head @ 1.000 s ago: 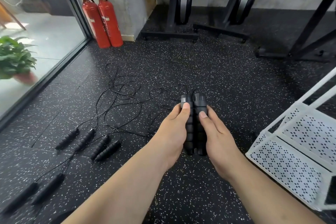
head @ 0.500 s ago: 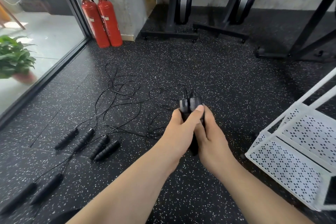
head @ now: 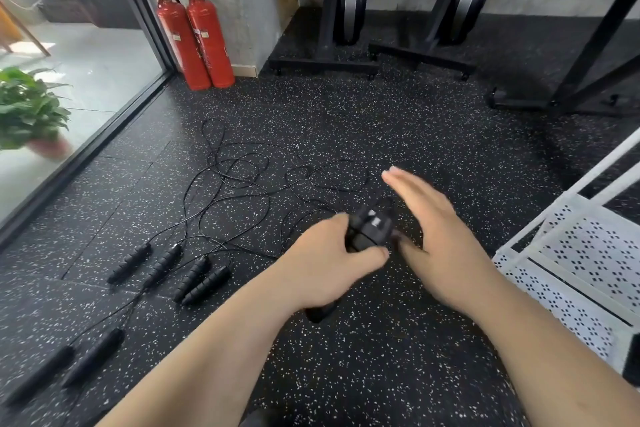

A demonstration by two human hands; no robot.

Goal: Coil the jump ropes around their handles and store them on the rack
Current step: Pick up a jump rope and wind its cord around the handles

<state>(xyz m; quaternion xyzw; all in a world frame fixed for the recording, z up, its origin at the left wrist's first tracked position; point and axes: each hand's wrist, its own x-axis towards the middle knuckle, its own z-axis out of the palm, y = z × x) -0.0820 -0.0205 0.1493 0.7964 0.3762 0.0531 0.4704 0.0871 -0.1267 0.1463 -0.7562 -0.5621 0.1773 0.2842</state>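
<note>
Left hand (head: 325, 260) wrapped tight round the paired handles (head: 367, 230), held above floor at frame centre. Right hand (head: 436, 236) flat, fingers spread, just beside them at 3 o'clock, blurred. Loose rope tangle (head: 239, 180) at 11 o'clock; three spare handle prs at 8–9. White rack (head: 540, 274) at 4 o'clock, extinguishers (head: 197, 38) at 11, plant (head: 27, 107) at 9.
</note>
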